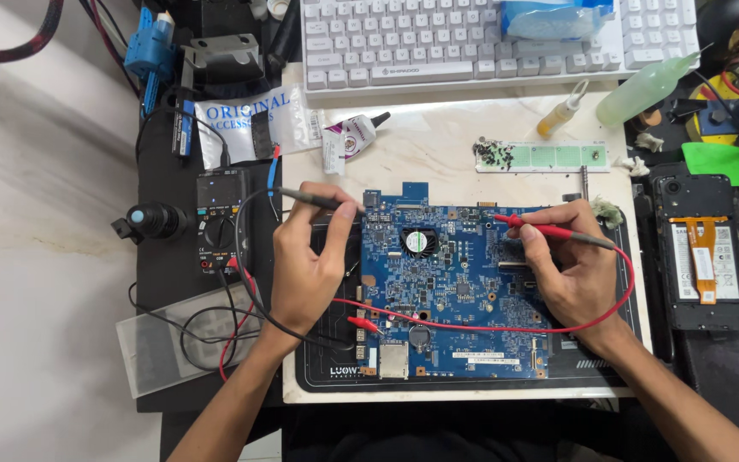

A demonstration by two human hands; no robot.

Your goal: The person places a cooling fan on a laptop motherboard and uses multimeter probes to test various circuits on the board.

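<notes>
Circuit board (455, 291), blue and crowded with small parts, lies flat on a dark mat (335, 372) in the middle of the bench (438, 128). The left hand (305, 269) has its fingers clamped on a black probe (318, 200) whose tip rests at the board's far left corner. The right hand (570, 274) pinches a red probe (558, 231), its tip touching the board just right of the small round fan (420, 243). Both probes are down on the board, so a reading looks to be in hand; how many points remain to check cannot be told. Red and black wires run left to a dark meter (220, 221) beside the mat. A white keyboard (472, 38) sits at the far side, and an opened phone (701, 257) lies to the right.
</notes>
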